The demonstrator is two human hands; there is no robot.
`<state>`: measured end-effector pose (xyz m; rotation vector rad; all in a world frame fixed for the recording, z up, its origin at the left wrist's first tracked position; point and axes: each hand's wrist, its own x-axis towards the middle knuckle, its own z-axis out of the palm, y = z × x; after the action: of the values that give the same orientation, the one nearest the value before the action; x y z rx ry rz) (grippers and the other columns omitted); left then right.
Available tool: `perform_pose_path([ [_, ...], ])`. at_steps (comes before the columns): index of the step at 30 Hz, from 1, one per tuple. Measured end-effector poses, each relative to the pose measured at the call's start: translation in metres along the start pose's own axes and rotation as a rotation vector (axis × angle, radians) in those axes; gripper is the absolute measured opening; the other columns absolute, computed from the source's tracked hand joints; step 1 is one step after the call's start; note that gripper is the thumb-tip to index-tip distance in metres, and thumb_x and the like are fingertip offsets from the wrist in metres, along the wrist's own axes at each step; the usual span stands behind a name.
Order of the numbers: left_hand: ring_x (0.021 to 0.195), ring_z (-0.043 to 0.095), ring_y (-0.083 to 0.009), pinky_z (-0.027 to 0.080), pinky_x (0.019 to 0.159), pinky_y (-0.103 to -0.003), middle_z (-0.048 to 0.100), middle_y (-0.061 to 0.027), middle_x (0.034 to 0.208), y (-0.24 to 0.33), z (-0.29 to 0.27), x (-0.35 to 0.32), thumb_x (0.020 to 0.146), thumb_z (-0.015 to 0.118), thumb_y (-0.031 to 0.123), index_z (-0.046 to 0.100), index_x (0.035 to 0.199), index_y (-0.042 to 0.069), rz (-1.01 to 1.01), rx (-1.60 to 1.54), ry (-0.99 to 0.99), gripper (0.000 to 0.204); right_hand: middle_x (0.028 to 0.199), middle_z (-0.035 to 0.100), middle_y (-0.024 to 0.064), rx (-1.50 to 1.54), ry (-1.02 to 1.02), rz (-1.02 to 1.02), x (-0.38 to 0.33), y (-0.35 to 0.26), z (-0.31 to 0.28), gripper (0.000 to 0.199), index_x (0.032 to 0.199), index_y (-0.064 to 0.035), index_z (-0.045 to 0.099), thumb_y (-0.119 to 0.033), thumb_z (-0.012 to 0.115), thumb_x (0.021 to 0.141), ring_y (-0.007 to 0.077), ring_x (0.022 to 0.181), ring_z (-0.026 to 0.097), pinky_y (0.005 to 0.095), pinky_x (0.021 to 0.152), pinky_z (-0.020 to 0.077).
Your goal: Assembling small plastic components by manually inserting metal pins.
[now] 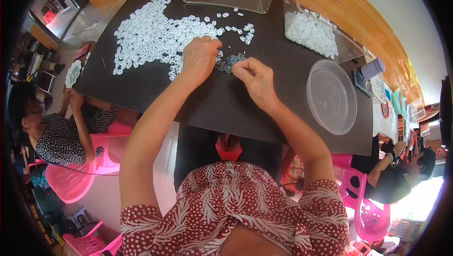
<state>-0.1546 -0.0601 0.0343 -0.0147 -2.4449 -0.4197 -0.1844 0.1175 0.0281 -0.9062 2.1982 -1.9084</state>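
Note:
A wide spread of small white oval plastic pieces with holes (146, 38) covers the left and middle of the dark table. My left hand (200, 58) is over its right edge, with the fingers curled closed; whatever they hold is hidden beneath them. Between my two hands lies a small heap of thin grey metal pieces (230, 63), too small to name surely. At the right side of this heap, my right hand (257, 82) has thumb and forefinger pinched together; I cannot make out what is between them. Several loose white pieces (247, 34) lie just beyond the heap.
A clear bin (231, 5) stands at the table's far edge. Another clear bin of white pieces (310, 34) is at the far right. A round translucent lid (331, 98) lies nearer, beside a phone (362, 83) and a purple-capped container (373, 68). People sit at both sides.

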Motion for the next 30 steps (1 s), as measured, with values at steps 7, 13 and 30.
perform_pose_path([
  [7, 0.076, 0.056, -0.0298, 0.048, 0.065, -0.039, 0.06, -0.0097, 0.075, -0.006, 0.017, 0.022, 0.063, 0.059, -0.002, 0.059, 0.068, 0.005, 0.228, 0.081, -0.223, 0.009, 0.074, 0.06, 0.0026, 0.025, 0.004, 0.02, 0.0, 0.009, -0.006, 0.006, 0.081, 0.0019, 0.063, -0.004, 0.064, 0.079, 0.0071, 0.068, 0.054, 0.0222, 0.062, 0.0441],
  [13, 0.079, 0.056, -0.0306, 0.049, 0.068, -0.04, 0.06, -0.0113, 0.075, -0.005, 0.021, 0.029, 0.063, 0.058, -0.003, 0.061, 0.07, 0.004, 0.289, 0.101, -0.309, 0.01, 0.072, 0.06, 0.0038, 0.108, 0.025, 0.056, 0.0, 0.006, -0.007, 0.005, 0.079, 0.0022, 0.063, -0.002, 0.064, 0.076, 0.0078, 0.066, 0.054, 0.0231, 0.06, 0.0439],
  [30, 0.063, 0.053, -0.0088, 0.04, 0.053, -0.023, 0.061, -0.0032, 0.074, 0.009, -0.044, -0.031, 0.083, 0.058, 0.004, 0.064, 0.089, 0.002, -0.609, -0.863, -0.232, 0.008, 0.076, 0.062, 0.0027, 0.165, -0.058, 0.109, 0.003, 0.013, -0.01, 0.008, 0.085, 0.0034, 0.063, -0.004, 0.063, 0.083, 0.0066, 0.071, 0.055, 0.0202, 0.065, 0.0452],
])
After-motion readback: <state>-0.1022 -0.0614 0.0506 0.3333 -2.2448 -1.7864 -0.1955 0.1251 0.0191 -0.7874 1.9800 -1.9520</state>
